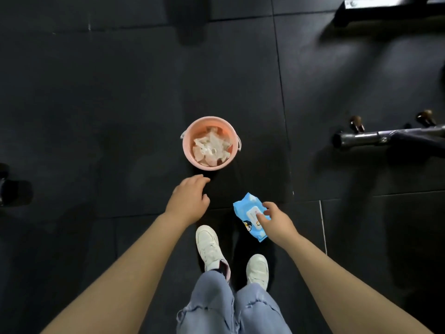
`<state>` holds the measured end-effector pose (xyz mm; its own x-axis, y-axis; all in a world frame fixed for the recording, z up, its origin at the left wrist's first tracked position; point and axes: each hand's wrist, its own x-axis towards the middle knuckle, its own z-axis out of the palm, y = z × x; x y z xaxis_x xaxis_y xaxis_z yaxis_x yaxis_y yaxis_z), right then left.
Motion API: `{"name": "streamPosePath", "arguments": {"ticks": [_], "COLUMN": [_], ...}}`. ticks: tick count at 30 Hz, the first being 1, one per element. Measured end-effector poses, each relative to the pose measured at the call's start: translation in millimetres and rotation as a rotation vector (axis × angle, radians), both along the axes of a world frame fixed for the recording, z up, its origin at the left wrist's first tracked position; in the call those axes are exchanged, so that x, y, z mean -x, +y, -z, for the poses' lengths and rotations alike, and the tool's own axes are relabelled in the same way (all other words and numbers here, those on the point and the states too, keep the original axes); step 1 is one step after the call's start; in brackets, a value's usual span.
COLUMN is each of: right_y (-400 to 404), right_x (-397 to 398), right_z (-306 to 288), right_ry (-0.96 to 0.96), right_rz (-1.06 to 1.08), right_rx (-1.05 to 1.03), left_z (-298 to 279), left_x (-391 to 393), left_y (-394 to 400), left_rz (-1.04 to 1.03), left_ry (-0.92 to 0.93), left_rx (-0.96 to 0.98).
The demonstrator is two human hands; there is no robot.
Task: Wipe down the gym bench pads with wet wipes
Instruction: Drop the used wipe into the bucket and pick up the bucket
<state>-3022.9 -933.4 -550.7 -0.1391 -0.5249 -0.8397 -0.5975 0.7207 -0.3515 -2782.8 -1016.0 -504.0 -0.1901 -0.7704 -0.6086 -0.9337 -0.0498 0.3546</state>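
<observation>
Risk sits at your right grip point(274, 219), fingers pinching the wipes pack point(250, 216) by its lid flap above the floor, which could slip free, while your left grip point(190, 200) hangs spread, empty, beside it.

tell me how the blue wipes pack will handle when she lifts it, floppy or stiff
Probably floppy: the wipes pack is a soft film pouch with crimped ends, so it may sag. Its glossy wrapper looks a bit slippery. The right hand holds one edge only, so the far end may droop.
</observation>
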Motion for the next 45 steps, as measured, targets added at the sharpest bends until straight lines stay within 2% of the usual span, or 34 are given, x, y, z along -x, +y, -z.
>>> {"name": "streamPosePath", "arguments": {"ticks": [5, 13, 17, 22, 27, 34, 39, 45], "right_y": [8, 25, 46, 63, 56, 45, 35, 31], "right_x": [0, 10, 11, 7, 10, 20, 30, 48], "right_z": [106, 249, 295, 323, 331, 310, 260, 164], "right_ry": [0.010, 0.105, 0.171, 0.335, 0.451, 0.351, 0.320, 0.336], "right_rz": [-0.052, -0.189, -0.394, -0.577, -0.669, -0.584, -0.442, -0.412], "right_rx": [-0.009, 0.016, -0.011, 0.048, 0.080, 0.084, 0.092, 0.132], "left_z": [103, 232, 266, 288, 297, 285, 252, 185], "left_x": [7, 13, 13, 16, 26, 24, 28, 42], "left_y": [-12, -23, -23, -29, -30, -19, -11, 1], "left_rz": [0.096, 0.144, 0.147, 0.129, 0.218, 0.087, 0.166, 0.055], "left_ry": [-0.101, -0.170, -0.161, -0.108, -0.026, -0.019, -0.071, -0.153], "left_rx": [-0.021, 0.164, 0.311, 0.435, 0.384, 0.363, 0.317, 0.038]}}
